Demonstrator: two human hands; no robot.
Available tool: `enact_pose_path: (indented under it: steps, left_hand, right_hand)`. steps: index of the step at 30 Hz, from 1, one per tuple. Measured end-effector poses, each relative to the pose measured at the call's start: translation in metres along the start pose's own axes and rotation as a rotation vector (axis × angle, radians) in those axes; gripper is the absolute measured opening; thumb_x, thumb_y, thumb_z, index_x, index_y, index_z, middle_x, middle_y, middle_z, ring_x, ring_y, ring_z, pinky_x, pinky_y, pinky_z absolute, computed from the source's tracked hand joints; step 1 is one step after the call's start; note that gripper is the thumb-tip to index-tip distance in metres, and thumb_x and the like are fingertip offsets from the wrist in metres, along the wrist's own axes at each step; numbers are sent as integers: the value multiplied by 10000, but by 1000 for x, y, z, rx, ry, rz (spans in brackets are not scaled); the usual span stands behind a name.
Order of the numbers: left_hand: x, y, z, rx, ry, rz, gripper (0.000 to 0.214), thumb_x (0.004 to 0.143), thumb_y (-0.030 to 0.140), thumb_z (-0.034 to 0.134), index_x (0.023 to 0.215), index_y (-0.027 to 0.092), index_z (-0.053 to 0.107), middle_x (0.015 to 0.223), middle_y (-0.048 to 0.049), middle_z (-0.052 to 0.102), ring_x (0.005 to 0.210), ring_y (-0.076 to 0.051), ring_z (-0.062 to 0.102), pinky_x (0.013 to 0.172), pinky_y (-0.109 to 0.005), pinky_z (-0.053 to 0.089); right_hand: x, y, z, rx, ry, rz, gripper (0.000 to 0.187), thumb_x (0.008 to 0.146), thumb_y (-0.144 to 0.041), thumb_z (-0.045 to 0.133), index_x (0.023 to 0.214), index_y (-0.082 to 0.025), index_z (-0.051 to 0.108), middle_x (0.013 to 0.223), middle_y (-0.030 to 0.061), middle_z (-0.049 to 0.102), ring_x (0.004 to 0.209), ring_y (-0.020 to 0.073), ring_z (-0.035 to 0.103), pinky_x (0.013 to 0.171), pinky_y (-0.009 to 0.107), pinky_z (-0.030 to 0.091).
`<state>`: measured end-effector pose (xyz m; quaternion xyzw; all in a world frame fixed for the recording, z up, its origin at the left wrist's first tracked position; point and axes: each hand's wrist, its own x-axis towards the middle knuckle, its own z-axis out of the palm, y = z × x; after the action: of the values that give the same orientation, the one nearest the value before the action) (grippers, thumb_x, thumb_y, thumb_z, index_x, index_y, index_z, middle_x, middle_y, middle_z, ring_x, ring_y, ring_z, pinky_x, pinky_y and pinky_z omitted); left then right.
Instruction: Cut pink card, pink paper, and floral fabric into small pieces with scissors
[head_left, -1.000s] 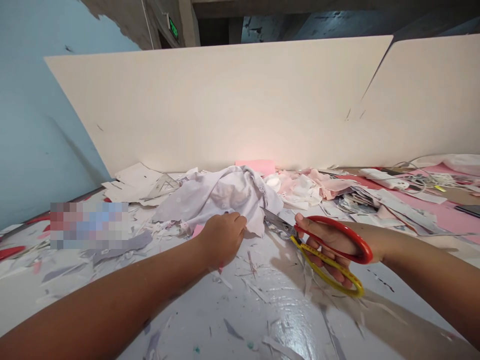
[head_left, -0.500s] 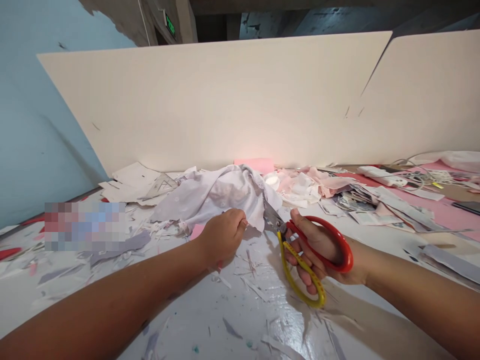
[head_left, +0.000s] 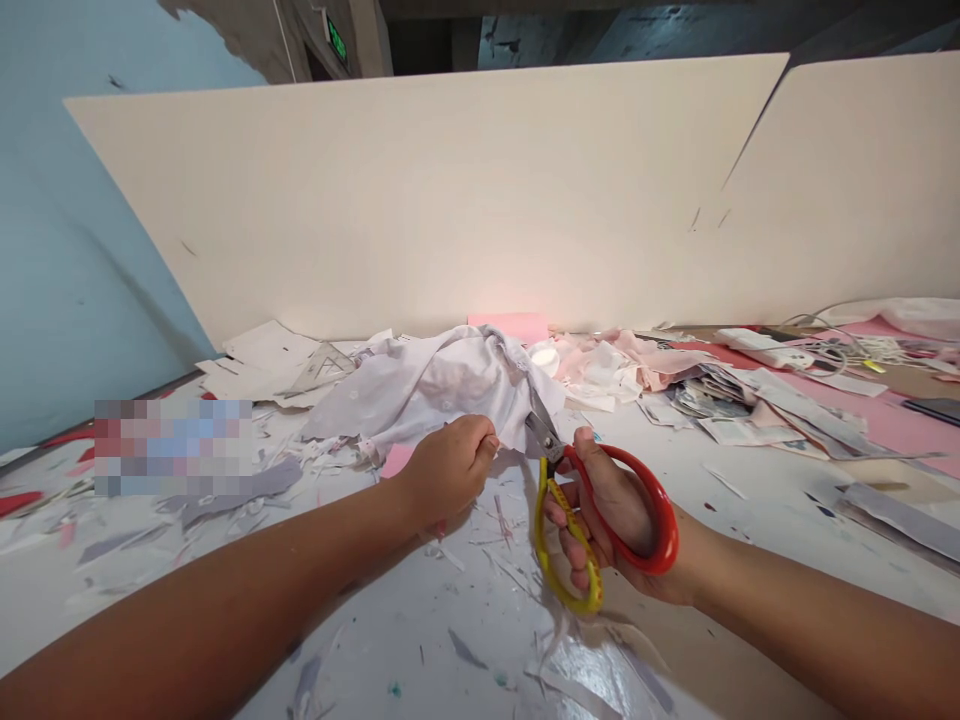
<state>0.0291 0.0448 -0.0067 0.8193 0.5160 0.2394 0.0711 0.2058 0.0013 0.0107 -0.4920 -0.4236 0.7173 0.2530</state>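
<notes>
A pale lilac-white piece of fabric (head_left: 427, 385) lies heaped in the middle of the table, its front edge pinched in my left hand (head_left: 454, 465). My right hand (head_left: 600, 510) is around a pair of scissors (head_left: 551, 450) with one red and one yellow handle loop. The blades point up and away, against the fabric's right edge just right of my left fist. Part of the blades is hidden by the cloth, so whether they are cutting I cannot tell.
Several scraps of paper and cloth litter the white table (head_left: 420, 640). Behind the fabric stands a cream partition (head_left: 450, 200). Pink and white cloth pieces (head_left: 615, 365) lie right of it. A power strip (head_left: 765, 348) with tangled cables is at the far right, and a clear set square (head_left: 322, 370) at left.
My right hand and the scissors have shifted left and slightly down, with the handles turned a little more upright. My left hand stays almost in place on the fabric.
</notes>
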Motion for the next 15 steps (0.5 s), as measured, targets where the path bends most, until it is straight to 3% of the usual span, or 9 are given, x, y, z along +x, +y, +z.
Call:
enact_pose_path:
  steps: [15]
  left_hand:
    - [-3, -2, 2, 28, -18, 47, 205, 844, 292, 265, 745, 205, 422, 744, 10, 518, 680, -133, 475, 581, -254, 340]
  right_hand:
    - [3, 10, 4, 55, 75, -19, 512, 780, -619, 201, 514, -201, 328, 284, -32, 354, 250, 92, 344, 292, 202, 304]
